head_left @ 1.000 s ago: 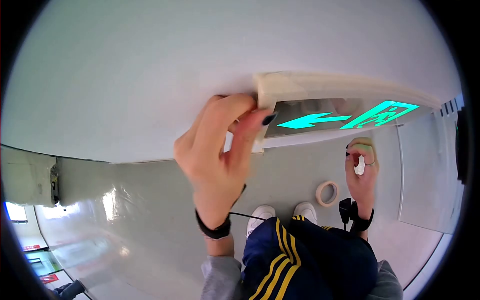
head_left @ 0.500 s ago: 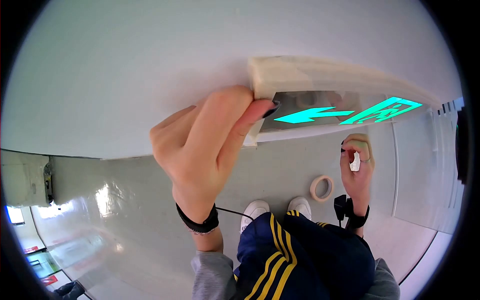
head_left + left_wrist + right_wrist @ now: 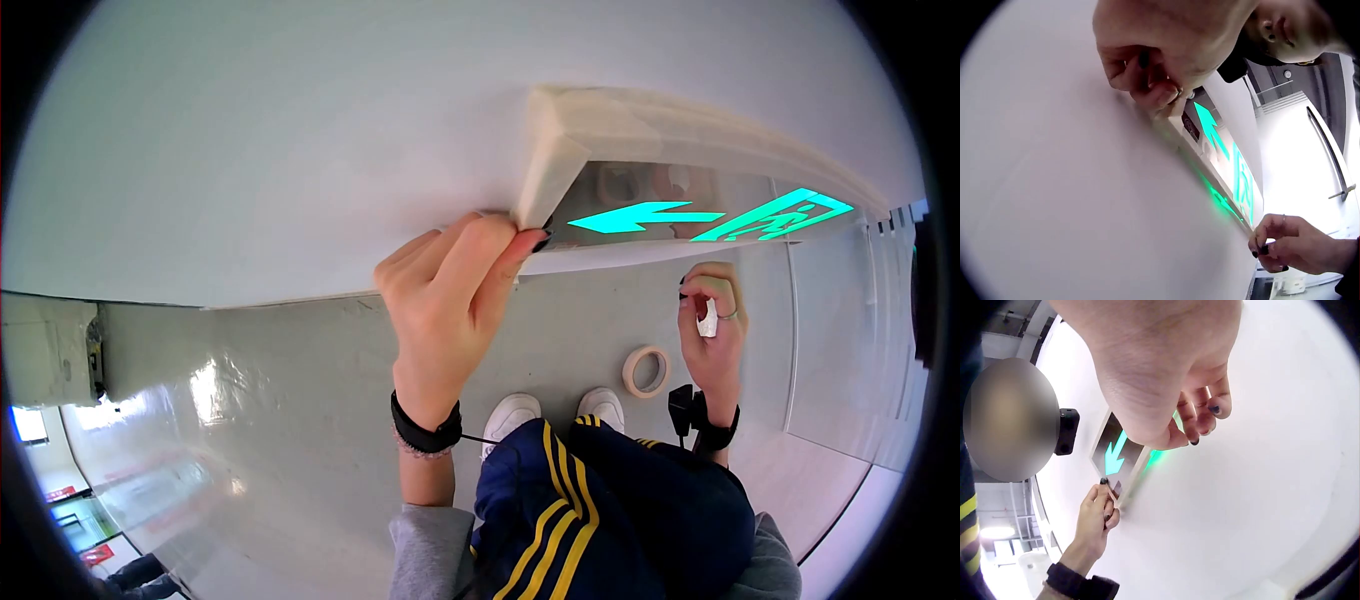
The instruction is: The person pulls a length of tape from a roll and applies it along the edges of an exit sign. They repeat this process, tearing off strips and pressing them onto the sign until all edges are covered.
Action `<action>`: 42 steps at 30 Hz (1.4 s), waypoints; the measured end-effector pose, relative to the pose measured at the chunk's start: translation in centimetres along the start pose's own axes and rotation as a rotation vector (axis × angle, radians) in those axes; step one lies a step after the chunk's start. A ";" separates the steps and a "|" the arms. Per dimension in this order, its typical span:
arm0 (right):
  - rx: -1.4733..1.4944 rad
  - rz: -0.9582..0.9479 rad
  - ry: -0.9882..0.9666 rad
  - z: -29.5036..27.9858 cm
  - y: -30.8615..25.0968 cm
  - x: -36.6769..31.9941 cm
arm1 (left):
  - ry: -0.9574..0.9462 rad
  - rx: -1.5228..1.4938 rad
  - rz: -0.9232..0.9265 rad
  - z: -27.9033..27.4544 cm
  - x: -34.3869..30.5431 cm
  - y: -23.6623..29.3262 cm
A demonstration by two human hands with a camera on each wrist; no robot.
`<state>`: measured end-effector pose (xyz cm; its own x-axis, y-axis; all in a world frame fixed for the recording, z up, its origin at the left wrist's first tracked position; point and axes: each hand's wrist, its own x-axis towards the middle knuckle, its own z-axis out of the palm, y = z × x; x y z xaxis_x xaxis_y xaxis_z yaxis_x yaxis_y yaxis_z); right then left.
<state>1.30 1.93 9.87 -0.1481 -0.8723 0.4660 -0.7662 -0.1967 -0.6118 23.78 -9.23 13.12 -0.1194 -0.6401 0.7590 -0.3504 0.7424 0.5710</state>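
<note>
A green-lit exit sign (image 3: 690,195) with an arrow and a running figure projects from the white wall. Pale cream tape (image 3: 600,115) covers its border, with overlapping layers at the near corner. My left hand (image 3: 445,290) pinches the lower end of the sign's left edge, dark-nailed thumb on the face side, fingers behind. In the left wrist view its fingertips (image 3: 1163,95) sit right at the sign's corner. My right hand (image 3: 715,325), below the sign's far part, has curled fingers around a small white scrap (image 3: 708,318); the scrap is largely hidden by those fingers.
A roll of masking tape (image 3: 647,372) lies on the grey floor (image 3: 300,420), near the white shoes (image 3: 515,410). The white wall (image 3: 300,150) spreads behind and left of the sign. A pale box-like unit (image 3: 50,350) stands far left.
The left hand has slid down along the sign's left edge to its lower end, baring the taped corner above. The right hand keeps its curled pose below the sign. The view has shifted slightly.
</note>
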 end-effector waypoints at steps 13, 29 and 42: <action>0.003 -0.042 -0.020 -0.1 -0.3 0.2 | -0.169 -0.043 -0.215 -0.7 -0.5 -0.6; 0.006 -0.047 0.007 -0.2 0.0 -0.1 | -0.231 0.156 -0.032 -1.2 -1.6 -1.9; 0.022 -0.018 -0.002 -0.3 0.8 -0.4 | -0.195 0.376 0.405 -1.7 0.0 -3.0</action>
<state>0.57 2.25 9.40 -0.1334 -0.8694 0.4758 -0.7548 -0.2220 -0.6173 26.44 -11.15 11.96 -0.4687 -0.3711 0.8016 -0.5428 0.8369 0.0701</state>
